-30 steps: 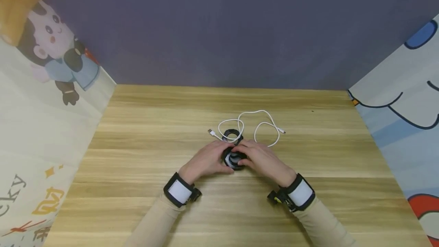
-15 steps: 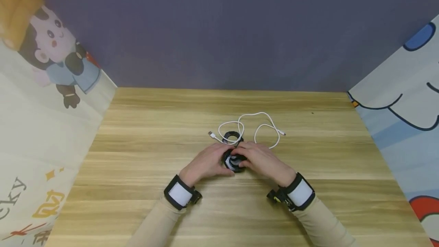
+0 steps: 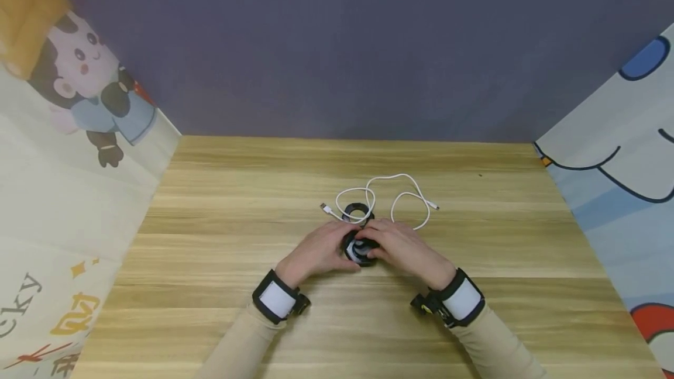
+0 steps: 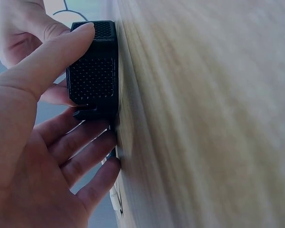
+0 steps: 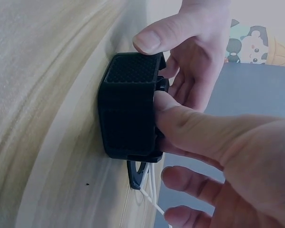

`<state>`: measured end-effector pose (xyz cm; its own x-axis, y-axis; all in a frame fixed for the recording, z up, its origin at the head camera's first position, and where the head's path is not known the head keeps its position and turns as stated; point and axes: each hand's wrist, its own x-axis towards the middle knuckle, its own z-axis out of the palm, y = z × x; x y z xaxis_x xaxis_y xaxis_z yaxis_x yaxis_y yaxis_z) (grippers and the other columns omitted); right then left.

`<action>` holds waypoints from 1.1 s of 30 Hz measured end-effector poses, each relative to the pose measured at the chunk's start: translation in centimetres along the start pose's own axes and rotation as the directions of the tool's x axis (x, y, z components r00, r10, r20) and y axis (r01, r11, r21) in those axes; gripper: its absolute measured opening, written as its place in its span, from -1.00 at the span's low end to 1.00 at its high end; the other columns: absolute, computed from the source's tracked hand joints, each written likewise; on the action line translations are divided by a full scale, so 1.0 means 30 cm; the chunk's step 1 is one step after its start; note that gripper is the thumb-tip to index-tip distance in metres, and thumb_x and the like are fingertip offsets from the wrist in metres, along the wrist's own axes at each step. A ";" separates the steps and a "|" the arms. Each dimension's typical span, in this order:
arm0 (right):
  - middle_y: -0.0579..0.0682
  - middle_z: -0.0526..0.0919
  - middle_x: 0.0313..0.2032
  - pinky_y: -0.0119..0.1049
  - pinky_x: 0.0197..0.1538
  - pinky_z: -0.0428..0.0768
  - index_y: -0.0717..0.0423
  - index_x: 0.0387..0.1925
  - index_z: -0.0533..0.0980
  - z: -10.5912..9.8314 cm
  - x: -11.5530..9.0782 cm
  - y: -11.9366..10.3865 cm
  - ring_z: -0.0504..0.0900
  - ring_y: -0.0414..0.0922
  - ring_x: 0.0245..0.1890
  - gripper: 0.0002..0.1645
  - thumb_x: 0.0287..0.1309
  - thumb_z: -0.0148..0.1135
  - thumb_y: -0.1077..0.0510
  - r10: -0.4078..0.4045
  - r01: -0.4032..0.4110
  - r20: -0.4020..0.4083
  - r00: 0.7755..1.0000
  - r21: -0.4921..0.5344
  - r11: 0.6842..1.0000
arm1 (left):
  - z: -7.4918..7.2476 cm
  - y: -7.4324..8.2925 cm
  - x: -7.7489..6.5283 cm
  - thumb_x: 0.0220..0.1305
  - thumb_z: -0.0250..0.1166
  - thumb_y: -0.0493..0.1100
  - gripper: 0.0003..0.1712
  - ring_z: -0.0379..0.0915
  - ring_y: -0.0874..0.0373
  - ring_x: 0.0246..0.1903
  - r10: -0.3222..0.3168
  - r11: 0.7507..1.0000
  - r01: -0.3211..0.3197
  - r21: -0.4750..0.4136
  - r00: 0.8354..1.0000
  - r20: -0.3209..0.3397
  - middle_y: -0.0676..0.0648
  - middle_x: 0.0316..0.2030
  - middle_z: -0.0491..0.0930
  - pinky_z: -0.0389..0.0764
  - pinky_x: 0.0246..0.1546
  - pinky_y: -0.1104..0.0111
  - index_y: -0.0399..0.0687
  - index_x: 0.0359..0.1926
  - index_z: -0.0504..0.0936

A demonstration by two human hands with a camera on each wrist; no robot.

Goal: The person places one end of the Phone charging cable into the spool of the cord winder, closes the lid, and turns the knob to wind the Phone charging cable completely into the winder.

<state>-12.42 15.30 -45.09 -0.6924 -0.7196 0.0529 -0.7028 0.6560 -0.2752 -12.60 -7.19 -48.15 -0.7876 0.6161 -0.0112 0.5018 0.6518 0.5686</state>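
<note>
A black, many-sided case with dimpled side panels stands on the table between both hands. Its ring-shaped lid lies swung out on the far side. My left hand steadies the case, thumb along the near side and fingers round the left; in the left wrist view the thumb presses on a dimpled panel. At the case's open top, my right hand pinches a dark round piece with thumb and fingers. Most of that piece is hidden inside the case and behind the fingers.
A thin white cable lies in loops beyond the hands, one loop crossing the ring lid. Its USB plug points left and its small plug right. A dark wall closes off the table's far edge.
The head view has tipped slightly, so everything sits a little lower in it. Both hands stay at the case, with only slight movement of the right fingers at its top.
</note>
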 end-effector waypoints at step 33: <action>-0.01 0.62 0.06 -0.11 0.03 0.67 0.10 0.24 0.57 0.014 -0.041 -0.004 0.63 -0.12 -0.03 -0.41 0.25 0.45 -0.02 -0.019 0.023 -0.111 0.994 0.032 0.999 | -0.008 0.019 -0.026 0.06 0.63 0.09 0.19 0.37 -0.06 0.37 0.056 0.998 -0.057 0.010 0.998 0.029 -0.22 0.39 0.43 0.36 0.45 0.12 -0.19 0.56 0.19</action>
<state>-11.42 16.01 -45.53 -0.6926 -0.7023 0.1644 -0.7128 0.6316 -0.3049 -11.79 -7.42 -47.61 -0.7476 0.6642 -0.0028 0.5491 0.6205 0.5599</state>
